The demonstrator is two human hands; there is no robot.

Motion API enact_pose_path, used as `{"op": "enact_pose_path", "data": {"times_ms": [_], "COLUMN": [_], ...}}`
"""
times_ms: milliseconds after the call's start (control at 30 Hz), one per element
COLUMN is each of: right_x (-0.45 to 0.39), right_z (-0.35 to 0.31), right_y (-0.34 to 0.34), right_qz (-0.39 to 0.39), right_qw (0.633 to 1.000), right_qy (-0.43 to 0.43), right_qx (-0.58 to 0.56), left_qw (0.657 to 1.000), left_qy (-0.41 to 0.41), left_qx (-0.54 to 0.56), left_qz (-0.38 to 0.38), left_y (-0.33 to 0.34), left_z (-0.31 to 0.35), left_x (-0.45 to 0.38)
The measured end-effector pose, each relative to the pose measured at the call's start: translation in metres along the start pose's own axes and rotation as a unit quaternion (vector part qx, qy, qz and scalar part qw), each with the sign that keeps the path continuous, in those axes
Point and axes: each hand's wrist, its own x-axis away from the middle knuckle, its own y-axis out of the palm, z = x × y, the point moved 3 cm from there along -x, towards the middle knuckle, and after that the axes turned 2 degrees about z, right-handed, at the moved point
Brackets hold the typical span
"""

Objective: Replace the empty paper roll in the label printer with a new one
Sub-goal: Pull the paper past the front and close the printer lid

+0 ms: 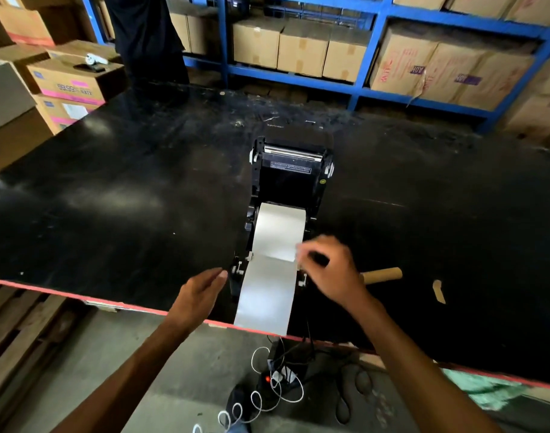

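A black label printer (291, 173) stands on the black table with its lid swung open away from me. A new white paper roll (280, 229) sits in its bay, and a strip of white paper (267, 292) runs out the front to the table's red edge. My right hand (327, 267) is at the paper's right edge by the guide, fingers curled and blurred. To the left of the printer's front, my left hand (202, 292) hovers with fingers apart, holding nothing. The empty brown cardboard core (383, 273) lies on the table to the right, partly behind my right hand.
A brown paper scrap (438, 290) lies right of the core. Blue shelving (373, 51) with cardboard boxes stands behind the table. Stacked boxes (67, 82) sit at far left, beside a person in dark clothes (145, 35). Cables and a power strip (277, 379) lie on the floor below.
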Motion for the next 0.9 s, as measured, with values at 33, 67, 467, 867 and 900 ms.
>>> {"op": "enact_pose_path", "data": {"times_ms": [33,67,467,867,900], "right_x": [-0.024,-0.048,-0.144,-0.013,-0.007], "right_z": [-0.006,-0.011,-0.002,0.008,0.012], "right_y": [-0.008,-0.015,0.0,0.004,0.006], "right_qz": [0.029,0.059,0.1,0.148,0.124], "right_qw": [0.999,0.997,0.968,0.98,0.986], "right_qy": [-0.011,-0.026,-0.009,-0.099,-0.067], "right_qx": [0.017,0.037,0.231,0.086,0.088], "left_qw": [0.999,0.994,0.966,0.959,0.959], "left_qy": [-0.036,-0.071,-0.193,-0.205,-0.201], "left_qx": [0.024,0.054,0.083,0.163,0.165], "left_qz": [-0.03,-0.057,-0.149,-0.112,-0.116], "left_y": [0.002,0.003,-0.003,-0.003,-0.003], "left_z": [-0.001,-0.003,0.0,-0.002,0.0], "left_x": [-0.004,-0.007,-0.017,-0.028,-0.03]}}
